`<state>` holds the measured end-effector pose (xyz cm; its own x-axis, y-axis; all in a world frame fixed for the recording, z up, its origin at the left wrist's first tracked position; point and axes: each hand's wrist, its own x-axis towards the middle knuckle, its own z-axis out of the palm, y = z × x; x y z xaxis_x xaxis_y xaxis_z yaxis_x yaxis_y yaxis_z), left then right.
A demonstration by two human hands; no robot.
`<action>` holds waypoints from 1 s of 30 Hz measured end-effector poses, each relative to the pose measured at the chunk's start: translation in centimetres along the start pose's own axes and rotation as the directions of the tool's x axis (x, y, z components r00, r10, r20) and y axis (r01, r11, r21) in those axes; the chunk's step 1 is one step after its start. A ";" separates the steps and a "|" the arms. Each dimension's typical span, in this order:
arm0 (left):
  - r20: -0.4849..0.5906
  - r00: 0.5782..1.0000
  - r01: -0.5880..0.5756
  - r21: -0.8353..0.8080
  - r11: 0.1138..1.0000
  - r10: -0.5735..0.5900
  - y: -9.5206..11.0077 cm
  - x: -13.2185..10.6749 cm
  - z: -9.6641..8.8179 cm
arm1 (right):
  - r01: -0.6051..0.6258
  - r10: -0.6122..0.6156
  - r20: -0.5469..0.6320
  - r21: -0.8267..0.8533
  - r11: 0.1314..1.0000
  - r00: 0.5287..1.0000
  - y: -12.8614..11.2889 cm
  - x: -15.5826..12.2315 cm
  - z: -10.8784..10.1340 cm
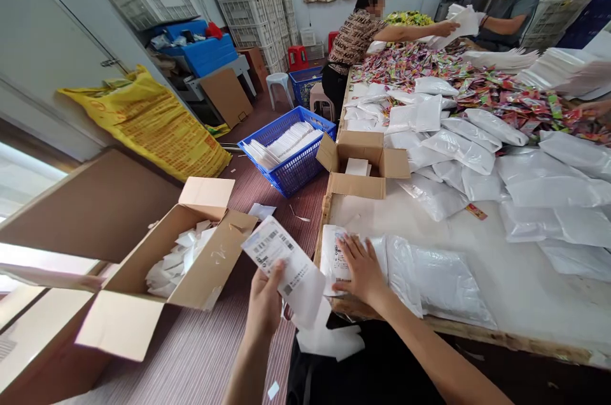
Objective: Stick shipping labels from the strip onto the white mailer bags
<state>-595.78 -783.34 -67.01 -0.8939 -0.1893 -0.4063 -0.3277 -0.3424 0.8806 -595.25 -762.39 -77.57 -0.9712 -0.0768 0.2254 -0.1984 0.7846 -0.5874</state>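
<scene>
My left hand point(265, 298) is closed on a white strip of shipping labels point(282, 263), held up over the floor beside the table edge. My right hand point(361, 268) lies flat with fingers spread on a white plastic mailer bag point(334, 258) that bears a label, at the near left corner of the table point(477, 246). More flat white bags point(443, 281) lie just right of that hand. An open cardboard box point(188, 258) holding white paper scraps stands on the floor to the left of my left hand.
A small open carton point(359, 166) sits on the table's left edge. Filled white bags point(482, 156) and colourful sachets point(506, 96) cover the table. A blue basket point(289, 153) of white packets, a yellow sack point(147, 121) and crates stand left. Two people work at the far end.
</scene>
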 end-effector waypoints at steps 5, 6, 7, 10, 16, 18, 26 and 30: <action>0.319 0.947 -0.069 0.290 0.954 -0.028 -1.9 -2.8 1.5 | -0.071 0.068 0.023 0.419 0.905 0.997 -3.0 -1.8 -6.0; 0.376 0.924 -0.073 0.348 0.935 -0.068 -2.1 -3.3 1.8 | -0.018 0.046 -0.043 0.506 0.862 0.998 -3.6 -2.2 -7.1; 0.433 0.894 -0.066 0.378 0.923 -0.114 -2.3 -3.7 2.2 | 0.052 0.017 -0.122 0.543 0.838 0.992 -4.3 -2.7 -7.9; 0.570 0.770 0.151 0.272 0.951 -0.285 -2.5 -4.4 3.4 | 0.225 -0.087 -0.309 0.445 0.867 0.947 -5.8 -4.3 -8.7; 0.417 0.702 0.643 -0.023 0.765 -0.578 -2.7 -2.9 6.4 | 0.255 -0.156 -0.283 0.358 0.898 0.946 -7.1 -6.4 -11.2; 0.273 0.844 0.511 -0.152 0.846 -0.461 -2.6 -1.7 6.5 | 0.187 0.003 -0.361 0.491 0.851 0.933 -5.6 -6.7 -13.7; 0.055 0.984 0.175 -0.150 0.973 -0.169 0.5 0.6 3.3 | -0.303 0.352 -0.472 0.179 0.936 0.808 8.9 -5.5 -11.5; 0.092 0.974 0.212 -0.034 0.977 -0.209 0.6 -0.2 2.2 | -0.135 0.087 -0.314 -0.132 0.982 0.945 9.3 -7.4 -8.1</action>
<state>-596.44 -781.47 -65.85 -0.8303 -0.0280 -0.5567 -0.4994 -0.4060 0.7653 -588.79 -749.53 -78.38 -0.8941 0.1893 0.4060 -0.0466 0.8620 -0.5047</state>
